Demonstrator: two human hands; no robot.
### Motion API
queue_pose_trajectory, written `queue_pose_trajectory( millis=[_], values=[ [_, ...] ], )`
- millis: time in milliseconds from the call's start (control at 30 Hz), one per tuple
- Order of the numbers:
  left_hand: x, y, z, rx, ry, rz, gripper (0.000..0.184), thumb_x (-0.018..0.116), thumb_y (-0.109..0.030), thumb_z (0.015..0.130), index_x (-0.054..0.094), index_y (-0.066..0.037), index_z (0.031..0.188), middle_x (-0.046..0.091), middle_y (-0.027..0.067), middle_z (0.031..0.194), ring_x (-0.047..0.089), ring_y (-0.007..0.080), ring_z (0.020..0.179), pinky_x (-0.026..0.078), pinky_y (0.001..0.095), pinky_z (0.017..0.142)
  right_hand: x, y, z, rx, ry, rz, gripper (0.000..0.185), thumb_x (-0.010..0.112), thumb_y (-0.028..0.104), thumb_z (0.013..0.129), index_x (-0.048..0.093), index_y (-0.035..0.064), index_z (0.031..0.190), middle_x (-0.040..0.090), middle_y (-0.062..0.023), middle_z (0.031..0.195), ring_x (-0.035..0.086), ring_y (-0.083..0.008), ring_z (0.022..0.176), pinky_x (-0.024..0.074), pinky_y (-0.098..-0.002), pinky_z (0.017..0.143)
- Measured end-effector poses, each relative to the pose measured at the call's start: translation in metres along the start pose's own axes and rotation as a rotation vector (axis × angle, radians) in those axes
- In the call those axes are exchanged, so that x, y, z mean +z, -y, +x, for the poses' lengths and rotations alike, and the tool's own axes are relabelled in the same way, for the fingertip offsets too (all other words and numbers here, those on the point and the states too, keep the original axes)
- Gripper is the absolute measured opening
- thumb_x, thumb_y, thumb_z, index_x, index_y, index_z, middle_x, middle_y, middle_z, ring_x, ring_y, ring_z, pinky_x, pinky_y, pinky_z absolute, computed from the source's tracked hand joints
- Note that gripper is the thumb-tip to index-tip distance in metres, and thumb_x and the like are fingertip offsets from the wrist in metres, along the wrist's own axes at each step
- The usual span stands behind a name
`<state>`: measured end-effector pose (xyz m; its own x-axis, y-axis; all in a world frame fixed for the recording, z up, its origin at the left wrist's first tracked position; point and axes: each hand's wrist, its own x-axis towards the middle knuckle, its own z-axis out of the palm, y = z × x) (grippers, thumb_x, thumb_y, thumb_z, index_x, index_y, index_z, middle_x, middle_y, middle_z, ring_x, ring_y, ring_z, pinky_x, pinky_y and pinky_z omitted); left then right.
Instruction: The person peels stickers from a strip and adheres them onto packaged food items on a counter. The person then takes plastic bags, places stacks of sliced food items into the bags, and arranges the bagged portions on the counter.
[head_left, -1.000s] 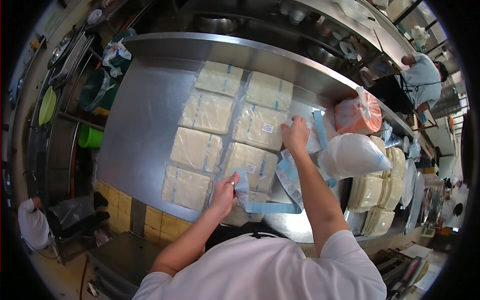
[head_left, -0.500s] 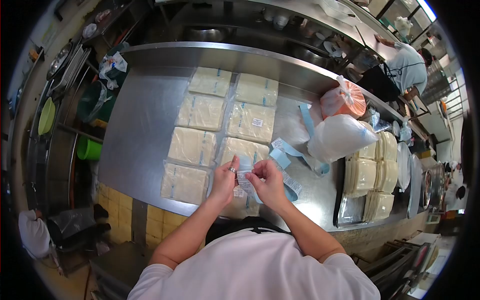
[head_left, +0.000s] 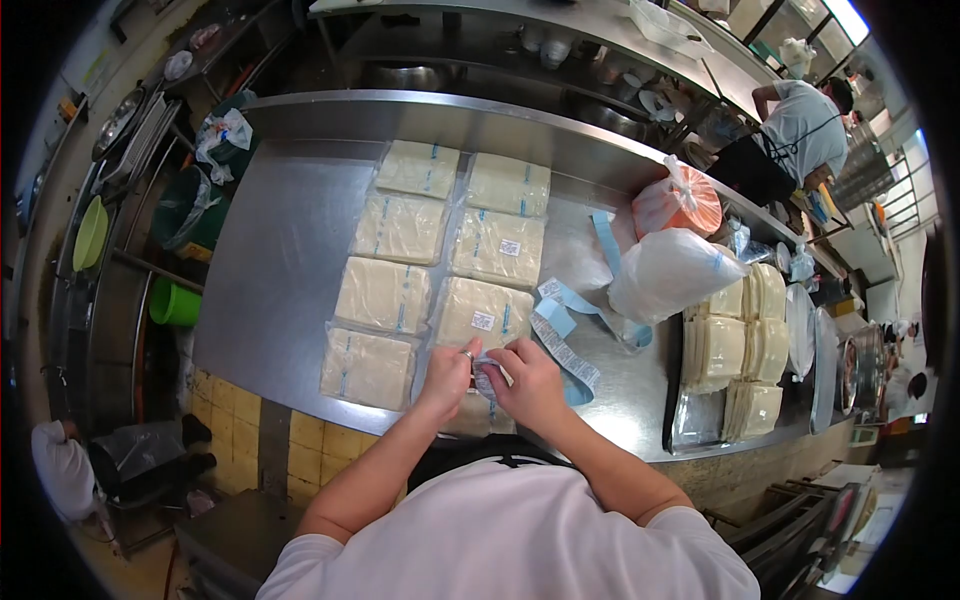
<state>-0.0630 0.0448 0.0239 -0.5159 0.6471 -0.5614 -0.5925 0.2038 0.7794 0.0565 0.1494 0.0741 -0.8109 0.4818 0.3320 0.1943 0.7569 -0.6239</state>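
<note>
Pinching a small, crumpled label piece with the left hand, and pinching it from the other side with the right hand, fingers bent in close! Holding it right over the near end of a column of plastic-wrapped packs. Look just beside, to the right: see a long blue label strip curling over the steel table. Move farther right, past a full white bag, to stacked pale packs on a tray.

Passage left of packets, white bag right
</note>
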Motion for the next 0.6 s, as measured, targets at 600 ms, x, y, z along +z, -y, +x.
queue_pose_trajectory(
  millis=[600],
  values=[
    [0.006, -0.004, 0.048, 0.03, -0.013, 0.043, 0.04, 0.064, -0.025, 0.103, 0.07, 0.003, 0.075, 0.051, -0.0035, 0.066, 0.041, 0.0062, 0.063, 0.031, 0.0303, 0.053, 0.015, -0.037, 0.037, 0.043, 0.028, 0.0, 0.018, 0.082, 0.006, 0.075, 0.072, 0.0066, 0.089, 0.065, -0.0103, 0.091, 0.065, -0.0308, 0.081, 0.0543, -0.041, 0.068]
  ],
)
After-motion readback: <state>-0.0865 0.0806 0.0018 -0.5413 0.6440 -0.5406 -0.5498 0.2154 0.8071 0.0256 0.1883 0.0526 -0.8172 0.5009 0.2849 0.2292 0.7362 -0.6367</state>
